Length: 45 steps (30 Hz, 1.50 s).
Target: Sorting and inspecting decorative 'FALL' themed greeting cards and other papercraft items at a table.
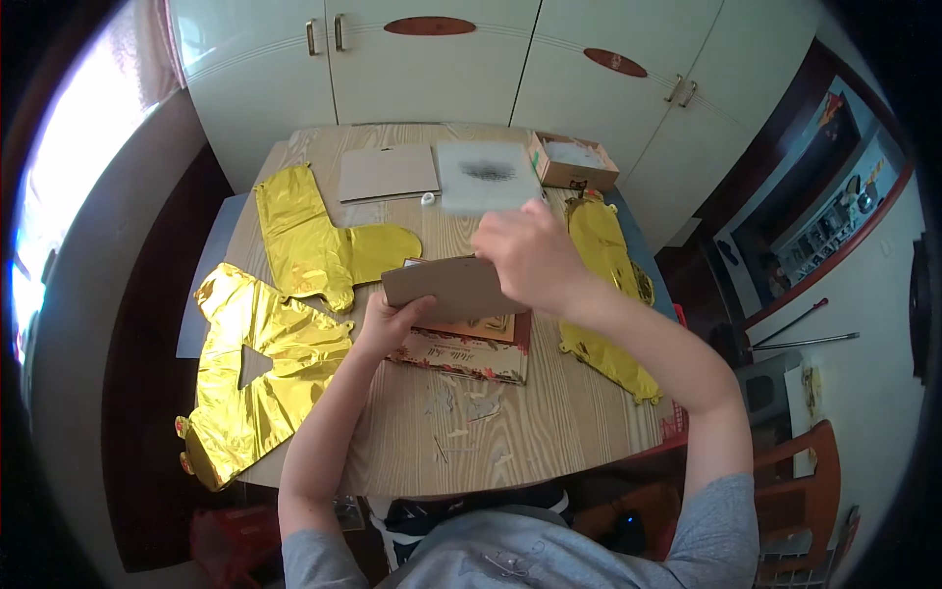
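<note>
Open box [579, 177] at far right of tabletop [549, 432]: low sides, white material [573, 153] inside. Left grip [385, 322] holds a brown board [444, 287] by its lower left edge, thumb across the near face, the other fingers mostly behind. Right grip [525, 255] closely curled at the board's upper right; fingertips face away, so cannot tell whether it pinches anything. Board held tilted above a floral-edged panel [456, 355], covering much of it; an orange piece [496, 327] shows partly between. Pale scraps [466, 407] lie nearer the body, probably paper, too small to be certain. Gold foil pieces [285, 344] lie to both sides; the right forearm partly covers the right-hand one.
</note>
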Each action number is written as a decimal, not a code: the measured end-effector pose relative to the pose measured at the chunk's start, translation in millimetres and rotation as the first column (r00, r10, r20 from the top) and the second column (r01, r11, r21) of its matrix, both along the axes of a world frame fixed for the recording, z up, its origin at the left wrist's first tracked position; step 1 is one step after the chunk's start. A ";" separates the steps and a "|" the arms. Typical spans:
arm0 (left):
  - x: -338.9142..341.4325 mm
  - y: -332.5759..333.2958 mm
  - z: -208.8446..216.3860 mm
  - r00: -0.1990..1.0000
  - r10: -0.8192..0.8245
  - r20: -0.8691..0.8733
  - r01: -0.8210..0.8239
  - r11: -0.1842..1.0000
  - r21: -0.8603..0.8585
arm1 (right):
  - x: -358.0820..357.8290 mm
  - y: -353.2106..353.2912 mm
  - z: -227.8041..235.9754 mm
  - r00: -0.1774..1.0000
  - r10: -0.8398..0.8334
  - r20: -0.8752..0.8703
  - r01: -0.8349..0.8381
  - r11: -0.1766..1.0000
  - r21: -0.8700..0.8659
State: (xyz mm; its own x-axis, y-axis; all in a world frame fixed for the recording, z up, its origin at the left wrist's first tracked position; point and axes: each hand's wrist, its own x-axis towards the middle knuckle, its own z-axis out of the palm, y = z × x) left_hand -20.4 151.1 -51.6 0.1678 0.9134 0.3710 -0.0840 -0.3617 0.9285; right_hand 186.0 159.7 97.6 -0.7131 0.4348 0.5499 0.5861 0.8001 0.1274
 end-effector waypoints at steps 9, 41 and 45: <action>-0.1 2.9 -3.6 1.000 -0.024 0.000 0.024 0.999 0.043 | 7.3 32.4 19.5 1.000 0.011 -0.010 -0.015 0.575 -0.818; -0.8 -0.2 2.2 0.998 -0.062 -0.034 0.062 0.998 -0.003 | -1.9 43.8 8.4 0.984 0.180 -0.012 -0.084 0.402 -0.912; 2.3 -0.6 1.3 0.997 -0.055 -0.054 0.057 0.998 0.025 | -1.0 46.9 13.7 0.995 0.098 0.020 -0.032 0.503 -0.863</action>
